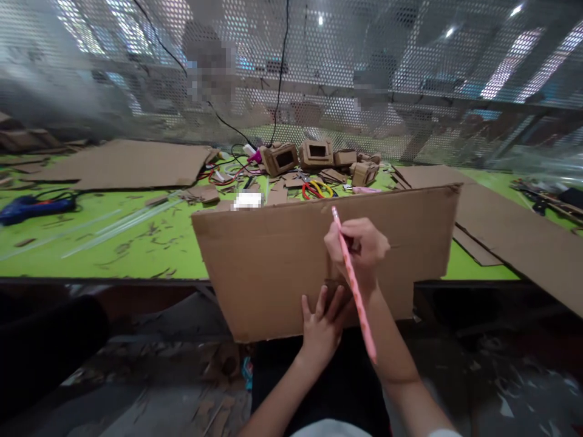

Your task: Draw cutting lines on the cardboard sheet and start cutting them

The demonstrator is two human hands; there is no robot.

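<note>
A large brown cardboard sheet [264, 267] leans at a slant over the table's front edge, its lower edge close to my lap. My left hand [321, 328] lies on its lower middle with fingers spread, pressing flat. Higher up, my right hand [359, 246] is closed around a slim pink pen-like stick [353, 279] with orange spots. The pale end of the stick points up near the sheet's top edge; whether it touches the cardboard I cannot tell. The long pink end slants down toward me over my right forearm.
On the green table [182, 255] lie a blue glue gun [39, 206], clear glue sticks [121, 224], red and yellow handled tools [319, 189] and scraps. Small cardboard boxes [316, 153] stand behind. Cardboard sheets [141, 162] lie left and right. A perforated metal screen [319, 79] rises beyond.
</note>
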